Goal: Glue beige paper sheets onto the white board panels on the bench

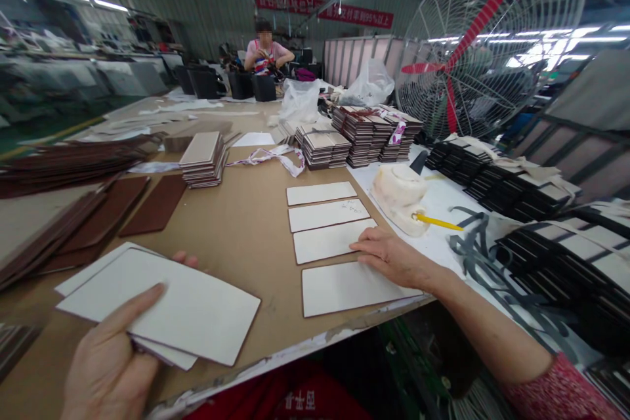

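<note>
My left hand grips a small stack of white rectangular boards near the table's front edge, thumb on top. My right hand lies flat with fingers stretched out, touching the right ends of the two nearest white boards. Those boards belong to a column of several white boards laid side by side on the brown table. The nearest board lies just below my right wrist.
Brown sheets and stacks lie at the left. A stack of boards stands mid-table, more bundles behind. A white glue tub with a yellow-handled brush, black stacks and a large fan are right. A person works at the far end.
</note>
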A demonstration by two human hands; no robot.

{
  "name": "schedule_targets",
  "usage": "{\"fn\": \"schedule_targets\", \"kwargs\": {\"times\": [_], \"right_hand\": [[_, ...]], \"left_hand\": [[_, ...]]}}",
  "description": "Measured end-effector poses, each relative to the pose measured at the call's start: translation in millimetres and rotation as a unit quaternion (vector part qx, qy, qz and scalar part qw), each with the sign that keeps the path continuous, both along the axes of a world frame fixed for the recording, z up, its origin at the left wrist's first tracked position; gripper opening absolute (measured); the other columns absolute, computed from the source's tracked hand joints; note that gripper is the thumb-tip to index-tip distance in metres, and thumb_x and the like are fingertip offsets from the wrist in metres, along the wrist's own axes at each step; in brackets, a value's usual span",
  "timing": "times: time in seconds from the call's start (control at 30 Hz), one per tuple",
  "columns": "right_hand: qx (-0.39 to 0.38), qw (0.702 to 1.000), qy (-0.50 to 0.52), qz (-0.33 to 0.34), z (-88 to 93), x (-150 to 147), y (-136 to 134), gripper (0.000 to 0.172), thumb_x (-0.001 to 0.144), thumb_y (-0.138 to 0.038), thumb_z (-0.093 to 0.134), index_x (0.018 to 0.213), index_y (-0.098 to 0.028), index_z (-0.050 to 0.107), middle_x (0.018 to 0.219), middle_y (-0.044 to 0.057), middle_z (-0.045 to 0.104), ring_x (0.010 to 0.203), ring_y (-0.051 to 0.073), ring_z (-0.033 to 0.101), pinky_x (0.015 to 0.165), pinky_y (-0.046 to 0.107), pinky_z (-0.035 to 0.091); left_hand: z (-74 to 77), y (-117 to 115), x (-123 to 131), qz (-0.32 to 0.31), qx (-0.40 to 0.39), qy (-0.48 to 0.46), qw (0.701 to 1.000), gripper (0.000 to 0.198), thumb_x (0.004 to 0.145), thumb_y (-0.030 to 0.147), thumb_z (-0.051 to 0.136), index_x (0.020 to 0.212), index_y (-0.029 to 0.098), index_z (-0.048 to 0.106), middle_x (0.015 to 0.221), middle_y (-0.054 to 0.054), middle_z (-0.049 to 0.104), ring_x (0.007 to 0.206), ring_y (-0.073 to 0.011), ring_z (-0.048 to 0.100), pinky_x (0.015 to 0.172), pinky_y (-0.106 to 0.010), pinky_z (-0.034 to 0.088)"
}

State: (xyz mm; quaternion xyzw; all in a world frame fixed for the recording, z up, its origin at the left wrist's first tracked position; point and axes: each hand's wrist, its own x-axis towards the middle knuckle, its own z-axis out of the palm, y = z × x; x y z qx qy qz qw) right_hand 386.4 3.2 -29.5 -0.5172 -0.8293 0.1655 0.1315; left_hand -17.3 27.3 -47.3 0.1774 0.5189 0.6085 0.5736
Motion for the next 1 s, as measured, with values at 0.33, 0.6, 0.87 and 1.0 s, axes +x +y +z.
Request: {"fn": "schedule_targets", "kwargs": {"times": [0.33, 0.6, 0.87, 1.0], "right_hand": [[0.016, 0.999, -0.027, 0.02, -28.3, -26, -21, 0.041, 0.092, -0.038, 0.058, 0.132, -0.03, 0.059, 0.134, 0.012, 0.05, 0.122, 0.031, 0.045, 0.106, 0.052, 0.036], [-0.136, 0.973, 0.172, 0.068, 10.6, -120, 16, 0.055, 0.092, -0.044, 0.056, 0.141, -0.023, 0.045, 0.136, 0.012, 0.052, 0.122, 0.028, 0.051, 0.102, 0.043, 0.043], [-0.087, 0.946, 0.297, -0.096, 34.6, -161, 99, 0.032, 0.087, -0.05, 0.057, 0.09, -0.021, 0.069, 0.072, -0.003, 0.063, 0.061, 0.013, 0.051, 0.054, 0.024, 0.037], [0.016, 0.983, 0.183, -0.022, 51.7, -169, 173, 0.039, 0.091, -0.049, 0.049, 0.102, -0.02, 0.072, 0.081, 0.0, 0.069, 0.067, 0.016, 0.058, 0.059, 0.026, 0.041]], "left_hand": [[5.1, 6, 16, -0.048, 0.092, -0.04, 0.994, 0.055, 0.065, 0.006, 0.071, 0.119, 0.017, 0.065, 0.113, -0.012, 0.072, 0.109, -0.0358, 0.066, 0.09, -0.049, 0.058], [12.2, 2, 49, -0.028, 0.086, -0.05, 0.995, 0.058, 0.055, 0.016, 0.086, 0.11, 0.011, 0.068, 0.093, -0.011, 0.076, 0.078, -0.0283, 0.073, 0.072, -0.037, 0.062], [15.1, -11, 13, 0.001, 0.048, -0.091, 0.995, 0.051, 0.071, 0.025, 0.08, 0.118, 0.012, 0.064, 0.113, -0.017, 0.071, 0.092, -0.031, 0.071, 0.075, -0.04, 0.061], [8.1, -27, -10, 0.018, 0.024, -0.149, 0.988, 0.048, 0.083, 0.033, 0.066, 0.124, 0.009, 0.062, 0.124, -0.02, 0.065, 0.102, -0.0337, 0.068, 0.083, -0.043, 0.06]]}}
